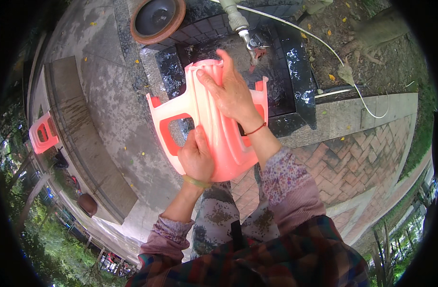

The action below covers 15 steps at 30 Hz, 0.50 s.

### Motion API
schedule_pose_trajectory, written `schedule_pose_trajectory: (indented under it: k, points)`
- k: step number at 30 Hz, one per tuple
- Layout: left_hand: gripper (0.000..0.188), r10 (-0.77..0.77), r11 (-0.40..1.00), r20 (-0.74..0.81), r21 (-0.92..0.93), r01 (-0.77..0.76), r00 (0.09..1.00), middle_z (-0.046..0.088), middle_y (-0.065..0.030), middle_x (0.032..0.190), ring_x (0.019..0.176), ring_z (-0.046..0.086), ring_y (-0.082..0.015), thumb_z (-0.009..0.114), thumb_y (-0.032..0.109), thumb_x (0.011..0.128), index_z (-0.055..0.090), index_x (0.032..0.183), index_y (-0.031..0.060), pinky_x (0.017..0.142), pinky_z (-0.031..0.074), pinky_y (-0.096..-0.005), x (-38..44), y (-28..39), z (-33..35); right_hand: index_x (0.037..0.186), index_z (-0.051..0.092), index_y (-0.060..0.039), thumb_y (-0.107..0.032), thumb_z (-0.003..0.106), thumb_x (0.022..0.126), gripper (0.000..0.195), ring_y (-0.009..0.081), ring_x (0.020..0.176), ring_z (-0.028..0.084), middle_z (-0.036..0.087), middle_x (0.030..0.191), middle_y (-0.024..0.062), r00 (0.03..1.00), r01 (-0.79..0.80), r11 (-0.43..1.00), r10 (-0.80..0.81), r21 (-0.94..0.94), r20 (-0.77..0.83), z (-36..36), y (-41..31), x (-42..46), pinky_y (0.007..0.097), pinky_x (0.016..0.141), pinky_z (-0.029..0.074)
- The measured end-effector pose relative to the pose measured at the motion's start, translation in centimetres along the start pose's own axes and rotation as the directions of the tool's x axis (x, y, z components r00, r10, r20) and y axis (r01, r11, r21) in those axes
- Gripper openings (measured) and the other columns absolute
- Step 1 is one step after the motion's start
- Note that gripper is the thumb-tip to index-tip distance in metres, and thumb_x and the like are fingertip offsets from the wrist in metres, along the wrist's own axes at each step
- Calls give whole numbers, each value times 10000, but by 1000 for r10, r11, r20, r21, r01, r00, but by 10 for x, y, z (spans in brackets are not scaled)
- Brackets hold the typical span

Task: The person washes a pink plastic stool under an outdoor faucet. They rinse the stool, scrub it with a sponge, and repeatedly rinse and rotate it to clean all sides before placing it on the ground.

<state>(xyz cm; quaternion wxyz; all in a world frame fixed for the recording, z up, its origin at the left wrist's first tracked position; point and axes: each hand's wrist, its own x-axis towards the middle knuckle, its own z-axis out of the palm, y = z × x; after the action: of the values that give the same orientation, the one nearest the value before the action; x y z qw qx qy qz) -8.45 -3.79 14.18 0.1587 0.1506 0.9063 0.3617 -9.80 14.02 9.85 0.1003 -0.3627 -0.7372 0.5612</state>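
Observation:
Before me a pink plastic stool (222, 158) is tipped on its side, its legs pointing away from me. My left hand (198, 152) grips the stool at the edge of a side opening, thumb lying along a leg. Fingers spread, my right hand (229, 89) rests on the ribbed outer face of the stool near the foot of a leg. Beyond the stool lies a sunken basin (287, 71) with dark, wet tiled rims. Over the basin hangs a metal tap (253, 48) on a pale pipe; part of the basin is hidden behind the stool.
A brown-rimmed round pot (133, 27) stands at the basin's far left. A white hose (321, 40) runs over the soil on the right. Left are a low stone bench (79, 125), a second pink stool (44, 132) and a brown pot (87, 205). Brick paving (348, 158) lies at right.

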Motion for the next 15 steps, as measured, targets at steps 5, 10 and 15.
schedule_pose_trajectory:
  k: [5, 10, 15]
  points:
    - [303, 91, 995, 55, 25, -92, 994, 476, -159, 584, 471, 532, -295, 536, 128, 1094, 605, 833, -9, 468, 392, -412, -32, -15, -31, 1049, 590, 1, -296, 502, 1121, 318, 394, 828, 687, 621, 877, 221, 985, 171, 962, -166, 211, -40, -18, 13, -23, 452, 651, 487]
    - [233, 398, 912, 119, 60, -407, 910, 469, -141, 592, 458, 493, -325, 531, 48, 1000, 563, 772, 11, 452, 375, -419, -76, -47, -77, 1011, 561, -14, -196, 503, 1119, 220, 90, 740, 466, 529, 814, 56, 999, -34, 929, 16, 367, 51, -52, -43, -115, 278, 671, 413]
    - [48, 435, 897, 249, -37, -440, 865, 547, -149, 670, 536, 539, -339, 616, 32, 850, 618, 824, -8, 511, 434, -450, -89, -70, -48, 964, 536, -65, -142, 664, 1030, 164, 54, 731, 462, 527, 793, -17, 971, -90, 820, 198, 566, -133, -39, -36, -158, 253, 654, 390]
